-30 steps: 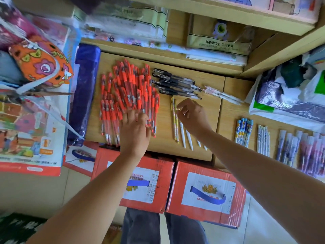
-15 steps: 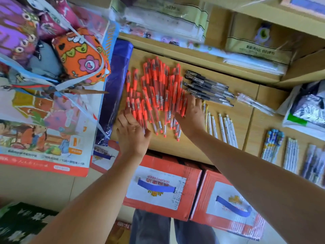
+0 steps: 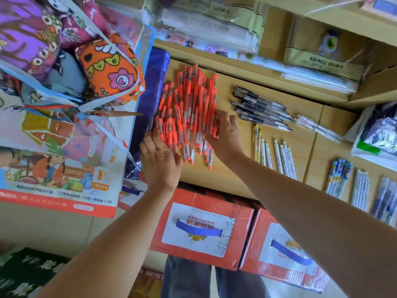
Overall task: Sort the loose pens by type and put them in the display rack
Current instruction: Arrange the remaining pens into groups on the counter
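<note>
Red pens (image 3: 189, 112): loose heap on wood shelf (image 3: 236, 175), left part of board, just beside purple plastic bag (image 3: 150, 100); orange-red caps + grips, clear barrels.
L hand (image 3: 161, 160): at heap's lower-left edge; fingers straight, slightly spread, touching pens.
R hand (image 3: 225, 134): against heap's right edge; fingers close together, a little bent onto pens, tips partly hidden among them.
Black pens (image 3: 262, 108): slanted row right of heap, apart from it.
White pens (image 3: 281, 158): near R wrist, side by side; yellow pen (image 3: 256, 138) beside them.
Cartons (image 3: 204, 229): two red cardboard boxes w/ white labels, closed, below shelf's front edge; contents not visible.
White bag (image 3: 365, 147): thin plastic, far right, cut off by frame; sth dark + crinkly inside, can't tell what.
Blue-print pens (image 3: 338, 177): bundle on right board, blurry.
</note>
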The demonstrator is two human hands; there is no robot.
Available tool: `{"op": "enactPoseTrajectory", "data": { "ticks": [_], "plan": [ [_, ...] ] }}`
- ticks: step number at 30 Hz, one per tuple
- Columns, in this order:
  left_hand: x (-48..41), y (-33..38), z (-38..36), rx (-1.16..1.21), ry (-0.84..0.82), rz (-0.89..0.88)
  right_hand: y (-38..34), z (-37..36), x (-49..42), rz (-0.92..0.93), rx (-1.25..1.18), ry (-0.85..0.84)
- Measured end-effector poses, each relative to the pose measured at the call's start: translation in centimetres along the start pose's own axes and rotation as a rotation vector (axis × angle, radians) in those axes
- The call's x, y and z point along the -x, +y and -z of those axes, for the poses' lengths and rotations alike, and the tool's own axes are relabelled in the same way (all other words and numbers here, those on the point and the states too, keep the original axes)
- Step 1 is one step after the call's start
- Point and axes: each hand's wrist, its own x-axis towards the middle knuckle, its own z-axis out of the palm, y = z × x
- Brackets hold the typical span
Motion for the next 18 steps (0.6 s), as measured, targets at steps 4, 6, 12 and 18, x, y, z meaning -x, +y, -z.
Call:
{"op": "enactPoseTrajectory", "data": {
  "ticks": [4, 6, 12, 18],
  "plan": [
    [-0.1, 0.0, 0.3, -0.028, 0.038, -0.009, 0.6, 0.9, 0.7, -0.010, -0.056, 0.037],
    [-0.1, 0.3, 0.4, -0.025, 0.045, -0.042, 1.0, 1.2, 1.0, -0.031, -0.062, 0.050],
    [-0.4, 1.9, 0.8, -0.035, -0.017, -0.222, 0.6, 1.1, 1.2, 0.020, -0.105, -0.034],
    [-1.3, 2.2, 0.8, -0.001, -0.036, -0.215, 0.7, 1.2, 0.6, -0.187, -0.001, 0.033]
  ]
}}
